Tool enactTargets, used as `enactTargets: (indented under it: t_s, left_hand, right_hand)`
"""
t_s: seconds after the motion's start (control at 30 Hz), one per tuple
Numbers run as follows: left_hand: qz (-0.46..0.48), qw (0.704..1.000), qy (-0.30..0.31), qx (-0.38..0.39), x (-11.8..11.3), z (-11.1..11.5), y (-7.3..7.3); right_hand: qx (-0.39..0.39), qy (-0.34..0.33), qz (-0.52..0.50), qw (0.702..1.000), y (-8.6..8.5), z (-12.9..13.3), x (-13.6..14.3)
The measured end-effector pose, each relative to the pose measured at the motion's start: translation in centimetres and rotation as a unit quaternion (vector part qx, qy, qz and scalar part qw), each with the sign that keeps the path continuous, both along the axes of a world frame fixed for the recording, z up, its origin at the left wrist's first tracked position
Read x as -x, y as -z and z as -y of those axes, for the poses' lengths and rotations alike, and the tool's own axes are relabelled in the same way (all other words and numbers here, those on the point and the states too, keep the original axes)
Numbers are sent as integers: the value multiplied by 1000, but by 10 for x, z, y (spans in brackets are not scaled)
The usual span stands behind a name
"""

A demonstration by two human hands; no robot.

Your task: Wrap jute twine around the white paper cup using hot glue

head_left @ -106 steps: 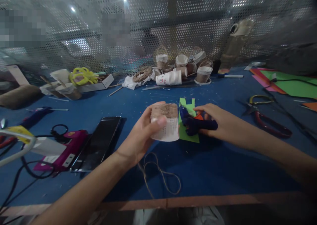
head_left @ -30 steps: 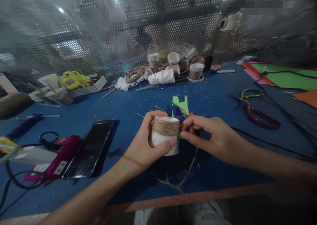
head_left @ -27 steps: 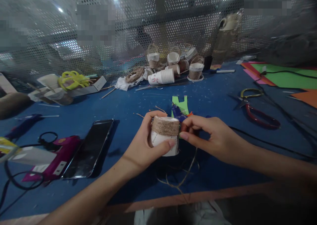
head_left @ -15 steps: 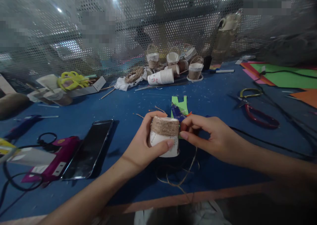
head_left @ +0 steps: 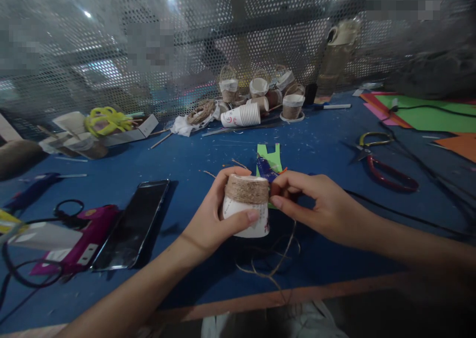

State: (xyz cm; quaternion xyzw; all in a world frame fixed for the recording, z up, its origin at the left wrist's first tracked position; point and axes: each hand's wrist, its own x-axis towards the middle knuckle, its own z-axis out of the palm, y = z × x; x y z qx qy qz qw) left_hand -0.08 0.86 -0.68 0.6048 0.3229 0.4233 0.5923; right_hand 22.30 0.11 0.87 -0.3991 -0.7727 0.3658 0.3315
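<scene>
My left hand (head_left: 215,214) wraps round a white paper cup (head_left: 241,220), its thumb across the printed front. Brown twine (head_left: 247,189) is wound in close rows round the cup's upper part. At the cup's right side my right hand (head_left: 307,196) pinches the twine between thumb and fingers. A loose tail of twine (head_left: 273,273) hangs below that hand and curls near the table's front edge. Just behind the cup lies a blue glue gun (head_left: 266,168) on a green paper piece (head_left: 274,155), partly hidden by my right hand.
A phone (head_left: 134,224) and a magenta power strip (head_left: 91,234) lie left. Scissors (head_left: 368,154) and coloured paper (head_left: 427,112) are at right. Stacked paper cups (head_left: 241,115), a twine coil (head_left: 201,112) and several small twine-wrapped baskets (head_left: 293,107) stand at the back. A cord (head_left: 394,214) crosses the right side.
The cup has tilted slightly in my left hand, showing a little more of its lower front. My right hand stays almost in place, still pinching the twine.
</scene>
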Motion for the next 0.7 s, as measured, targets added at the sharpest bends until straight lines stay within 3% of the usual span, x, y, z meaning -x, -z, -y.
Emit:
enactTargets:
  t_s: [0.2, 0.4, 0.53, 0.7]
  left_hand:
    - [0, 1000, -7, -5, 1, 2, -2]
    - [13, 1000, 13, -10, 3, -3, 9]
    - [40, 997, 40, 52, 2, 0, 5]
    - [30, 990, -23, 138, -4, 12, -11]
  right_hand:
    - [23, -9, 0, 1000, -2, 1, 1]
    - [40, -4, 12, 999, -1, 0, 0]
    - [31, -11, -6, 999, 2, -1, 0]
    - [26, -18, -33, 999, 5, -2, -1]
